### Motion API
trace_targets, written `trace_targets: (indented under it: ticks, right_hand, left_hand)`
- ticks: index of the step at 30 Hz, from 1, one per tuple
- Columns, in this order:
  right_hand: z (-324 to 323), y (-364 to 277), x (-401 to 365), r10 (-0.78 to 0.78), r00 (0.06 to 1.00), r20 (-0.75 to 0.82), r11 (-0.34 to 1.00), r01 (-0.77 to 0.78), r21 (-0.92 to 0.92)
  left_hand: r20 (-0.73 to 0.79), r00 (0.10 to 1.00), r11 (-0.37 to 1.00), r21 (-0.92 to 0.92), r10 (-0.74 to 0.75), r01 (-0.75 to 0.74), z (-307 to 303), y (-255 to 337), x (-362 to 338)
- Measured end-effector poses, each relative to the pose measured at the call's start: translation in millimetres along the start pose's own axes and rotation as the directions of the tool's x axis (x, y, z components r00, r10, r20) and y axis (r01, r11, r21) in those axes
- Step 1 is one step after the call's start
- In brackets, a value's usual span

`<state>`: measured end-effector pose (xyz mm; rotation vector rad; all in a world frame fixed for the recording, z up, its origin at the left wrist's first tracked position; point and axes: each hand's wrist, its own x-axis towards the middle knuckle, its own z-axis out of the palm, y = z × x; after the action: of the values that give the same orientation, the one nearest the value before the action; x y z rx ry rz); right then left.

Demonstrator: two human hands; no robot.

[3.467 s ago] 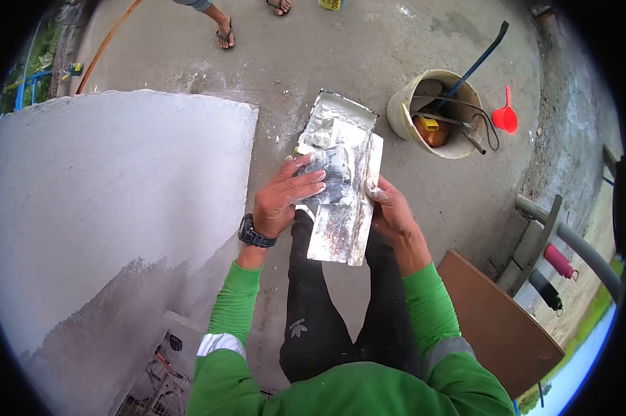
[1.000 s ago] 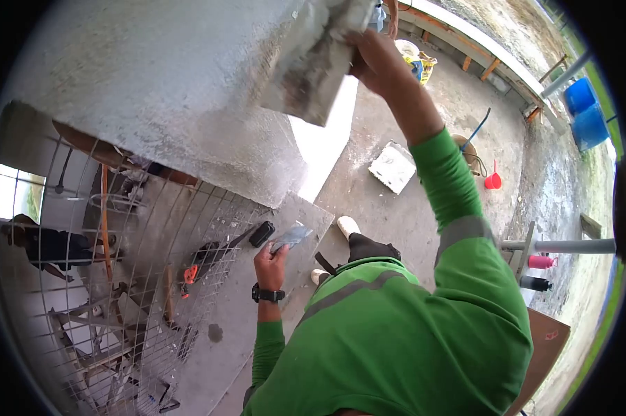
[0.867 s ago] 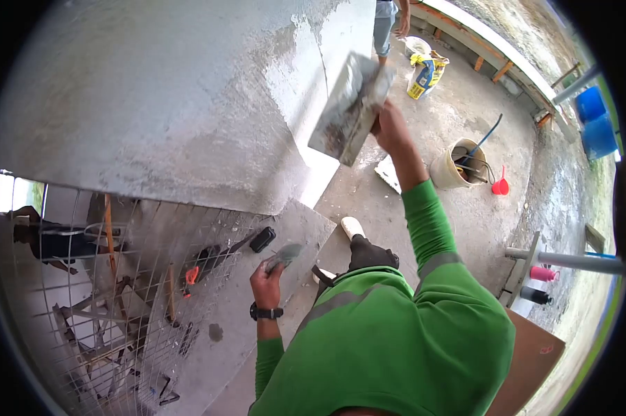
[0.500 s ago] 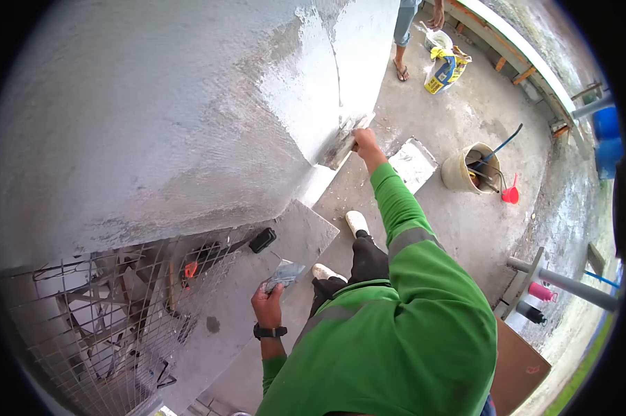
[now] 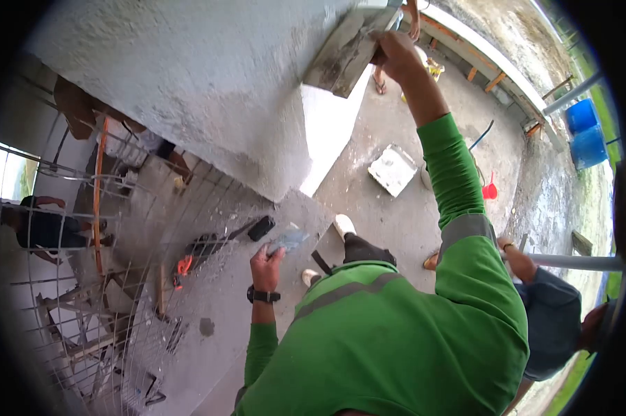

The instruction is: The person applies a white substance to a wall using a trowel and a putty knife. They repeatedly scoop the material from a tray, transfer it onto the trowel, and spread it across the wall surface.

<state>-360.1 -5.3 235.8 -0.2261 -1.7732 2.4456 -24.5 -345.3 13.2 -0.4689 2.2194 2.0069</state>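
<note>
1. The trowel [image 5: 344, 55] is at 12 o'clock, up by the wall [image 5: 216, 97]; the right hand [image 5: 396, 55] is closed on its rim, though the fingertips are hidden. With the arm stretched so far, the wrist could roll and let a corner of the plate dig a groove in the pale coat
2. Whether the plate touches the wall cannot be told. Pressure from one edge only could tilt it and leave a ridge, or drop any wet mix it carries
3. The left hand [image 5: 266, 267], at 7 o'clock, pinches the blade [image 5: 289, 239] between thumb and fingers. That grip looks light, so a knock could spin the blade loose onto the ledge near the black case [image 5: 261, 227]
4. The mesh [image 5: 126, 277] at 8 o'clock has open gaps; a dropped tool that bounced that way could catch or slip through
5. The tray [image 5: 394, 171] lies on the floor at 2 o'clock, near the shoe [image 5: 344, 225]. A sideways step taken with eyes on the wall could tip it or foul the mix
6. A co-worker [image 5: 552, 319] is close behind the right arm at 4 o'clock, so an elbow swung back could strike them and jerk the trowel
</note>
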Motion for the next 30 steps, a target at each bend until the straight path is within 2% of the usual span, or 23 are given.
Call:
trace_targets:
  ticks: [1,2,3,4,5,6,8,10,12,15,18,20,22,23,25,27,30]
  right_hand:
    - [-7,7,-13,0.006,0.999,0.04,1.0,-0.007,0.019]
    - [-17,15,-21,0.001,0.997,0.075,0.999,-0.004,0.042]
    - [-40,54,-21,-0.152,0.958,0.242,0.983,0.122,0.134]
    - [-87,119,15,-0.421,0.831,0.364,0.749,0.545,-0.377]
    - [-71,118,-24,-0.205,0.959,0.195,0.971,0.224,-0.085]
    - [-48,113,-77,0.087,0.99,0.114,0.958,-0.114,0.264]
    - [-58,175,-107,0.305,0.951,0.054,0.906,-0.307,0.291]
    - [-67,272,-132,0.611,0.791,-0.032,0.764,-0.578,0.286]
    - [-71,339,-134,0.671,0.74,-0.042,0.718,-0.635,0.283]
    - [-59,391,-119,0.724,0.688,-0.045,0.672,-0.69,0.267]
    - [-28,386,-103,0.727,0.682,-0.077,0.683,-0.706,0.188]
    - [-2,350,-97,0.696,0.71,-0.108,0.716,-0.672,0.188]
    - [13,321,-92,0.63,0.777,-0.01,0.777,-0.63,-0.024]
    - [20,315,-84,0.628,0.777,-0.025,0.777,-0.629,-0.021]
    - [43,254,-88,0.567,0.824,0.01,0.823,-0.565,-0.065]
    - [61,205,-87,0.513,0.857,0.051,0.855,-0.506,-0.111]
    - [93,114,-100,0.421,0.892,0.165,0.906,-0.402,-0.135]
  left_hand:
    - [0.02,0.999,0.994,0.103,-0.026,0.024,-3,5,-5]
    - [0.019,0.998,0.991,0.123,-0.057,0.054,-5,5,-9]
    - [0.03,0.999,0.997,0.066,-0.033,0.031,-5,5,-9]
    - [0.039,0.999,1.0,0.007,-0.003,0.003,-6,6,-9]
    - [0.02,0.999,0.996,0.082,-0.027,0.026,-7,14,-14]
    - [0.018,0.999,0.995,0.092,-0.042,0.041,-9,12,-18]
    - [-0.032,0.994,0.989,-0.106,-0.104,0.1,-13,1,-26]
    - [-0.071,0.984,0.985,-0.066,-0.161,0.156,-23,-13,-38]
    - [-0.116,0.97,0.977,-0.055,-0.213,0.208,-21,-10,-47]
    - [-0.139,0.964,0.971,-0.108,-0.226,0.212,-19,-11,-55]
    - [-0.141,0.97,0.977,-0.108,-0.197,0.182,-21,-18,-63]
    - [-0.145,0.972,0.974,-0.161,-0.183,0.16,-22,-23,-65]
    - [-0.14,0.975,0.965,-0.22,-0.174,0.141,-24,-31,-72]
    - [-0.122,0.979,0.958,-0.255,-0.166,0.131,-25,-38,-73]
    - [-0.102,0.986,0.948,-0.304,-0.134,0.098,-30,-42,-72]
    - [-0.098,0.986,0.967,-0.231,-0.134,0.109,-33,-45,-73]
    - [-0.056,0.997,0.957,-0.286,-0.061,0.043,-37,-42,-71]
